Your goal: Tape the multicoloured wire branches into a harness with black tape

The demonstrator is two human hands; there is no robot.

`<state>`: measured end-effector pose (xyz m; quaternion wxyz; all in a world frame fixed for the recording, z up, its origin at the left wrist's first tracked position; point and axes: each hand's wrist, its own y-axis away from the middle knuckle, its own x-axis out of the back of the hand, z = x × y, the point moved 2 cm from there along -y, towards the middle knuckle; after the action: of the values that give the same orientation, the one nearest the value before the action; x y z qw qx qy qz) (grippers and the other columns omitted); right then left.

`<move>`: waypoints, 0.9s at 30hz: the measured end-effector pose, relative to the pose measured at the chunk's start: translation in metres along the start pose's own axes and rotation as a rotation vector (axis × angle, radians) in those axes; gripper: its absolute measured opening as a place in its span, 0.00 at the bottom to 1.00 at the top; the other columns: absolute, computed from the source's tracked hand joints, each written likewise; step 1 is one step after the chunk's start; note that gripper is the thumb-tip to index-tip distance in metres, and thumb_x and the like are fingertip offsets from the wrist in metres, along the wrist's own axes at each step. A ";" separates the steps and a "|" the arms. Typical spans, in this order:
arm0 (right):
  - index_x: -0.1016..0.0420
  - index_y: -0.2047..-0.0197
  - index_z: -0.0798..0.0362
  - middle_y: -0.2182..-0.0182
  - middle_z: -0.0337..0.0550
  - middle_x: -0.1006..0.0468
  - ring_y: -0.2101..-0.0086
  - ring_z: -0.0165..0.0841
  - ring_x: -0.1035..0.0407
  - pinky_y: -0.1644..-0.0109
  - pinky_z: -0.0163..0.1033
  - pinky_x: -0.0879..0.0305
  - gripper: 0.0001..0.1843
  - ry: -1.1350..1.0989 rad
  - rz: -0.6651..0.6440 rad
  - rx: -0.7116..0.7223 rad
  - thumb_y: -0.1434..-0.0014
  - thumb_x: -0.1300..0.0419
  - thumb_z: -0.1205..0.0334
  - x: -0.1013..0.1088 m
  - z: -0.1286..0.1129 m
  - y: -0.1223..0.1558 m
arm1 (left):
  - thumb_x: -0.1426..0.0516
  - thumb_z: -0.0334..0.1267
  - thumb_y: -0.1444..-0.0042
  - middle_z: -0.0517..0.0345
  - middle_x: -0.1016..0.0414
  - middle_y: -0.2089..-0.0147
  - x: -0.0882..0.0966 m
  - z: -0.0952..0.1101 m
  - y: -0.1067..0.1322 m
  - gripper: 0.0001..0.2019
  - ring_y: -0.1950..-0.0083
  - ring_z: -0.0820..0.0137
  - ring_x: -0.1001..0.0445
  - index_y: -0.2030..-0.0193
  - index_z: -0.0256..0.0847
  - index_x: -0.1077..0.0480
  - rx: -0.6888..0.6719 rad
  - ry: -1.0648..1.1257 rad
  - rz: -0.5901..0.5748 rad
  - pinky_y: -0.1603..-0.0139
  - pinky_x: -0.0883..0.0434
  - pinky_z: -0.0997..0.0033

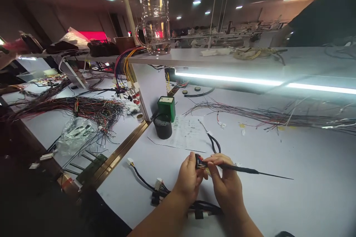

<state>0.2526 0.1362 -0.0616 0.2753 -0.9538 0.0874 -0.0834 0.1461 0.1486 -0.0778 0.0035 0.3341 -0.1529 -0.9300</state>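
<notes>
My left hand (189,179) pinches a small black connector (199,162) with coloured wires at the near middle of the white bench (292,207). My right hand (226,185) is closed on a thin black wire or probe (250,171) that points right, its tip end against the connector. A black-sleeved harness (167,192) with white plugs runs under my wrists. A second black cable (214,142) lies just beyond my hands.
A black mesh cup (162,126) and a green box (167,107) stand beyond a printed sheet (185,133). Loose wires (264,116) spread across the right. A tangle of harnesses (83,109) and a plastic bag (75,133) cover the left bench. A glass jug (154,18) sits on the shelf.
</notes>
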 end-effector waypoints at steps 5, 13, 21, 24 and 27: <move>0.35 0.63 0.47 0.64 0.43 0.28 0.57 0.38 0.34 0.60 0.42 0.31 0.02 0.108 0.019 0.039 0.36 0.45 0.63 0.001 -0.009 -0.001 | 0.43 0.59 0.45 0.60 0.32 0.72 -0.004 0.000 0.004 0.23 0.78 0.80 0.38 0.66 0.36 0.34 -0.028 0.023 0.062 0.80 0.43 0.81; 0.34 0.62 0.47 0.63 0.43 0.30 0.60 0.36 0.32 0.63 0.39 0.29 0.02 0.001 0.014 -0.056 0.36 0.44 0.61 0.000 -0.005 -0.001 | 0.44 0.58 0.44 0.60 0.32 0.72 -0.002 -0.004 0.003 0.22 0.76 0.79 0.35 0.67 0.36 0.35 -0.004 0.057 0.024 0.77 0.39 0.80; 0.32 0.63 0.48 0.63 0.44 0.30 0.62 0.37 0.32 0.64 0.41 0.30 0.04 0.090 0.006 -0.062 0.36 0.44 0.59 -0.001 -0.003 0.001 | 0.40 0.58 0.48 0.61 0.32 0.71 0.001 -0.007 0.004 0.22 0.74 0.78 0.35 0.67 0.37 0.34 0.042 0.064 0.087 0.76 0.40 0.80; 0.32 0.63 0.48 0.66 0.44 0.29 0.61 0.40 0.33 0.61 0.45 0.31 0.02 0.169 0.007 0.036 0.37 0.43 0.61 -0.002 -0.001 0.002 | 0.42 0.60 0.48 0.59 0.31 0.70 0.002 -0.008 0.004 0.23 0.70 0.74 0.31 0.68 0.38 0.33 -0.023 0.006 0.091 0.70 0.34 0.77; 0.32 0.64 0.48 0.66 0.43 0.29 0.62 0.39 0.33 0.60 0.45 0.32 0.03 0.109 0.007 -0.009 0.37 0.42 0.60 -0.001 0.002 0.001 | 0.43 0.59 0.46 0.58 0.30 0.69 0.003 -0.009 0.002 0.23 0.71 0.75 0.31 0.67 0.38 0.33 -0.048 -0.010 0.070 0.71 0.34 0.78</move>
<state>0.2521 0.1367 -0.0635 0.2659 -0.9488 0.1058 -0.1336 0.1488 0.1439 -0.0855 0.0434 0.3235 -0.1422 -0.9345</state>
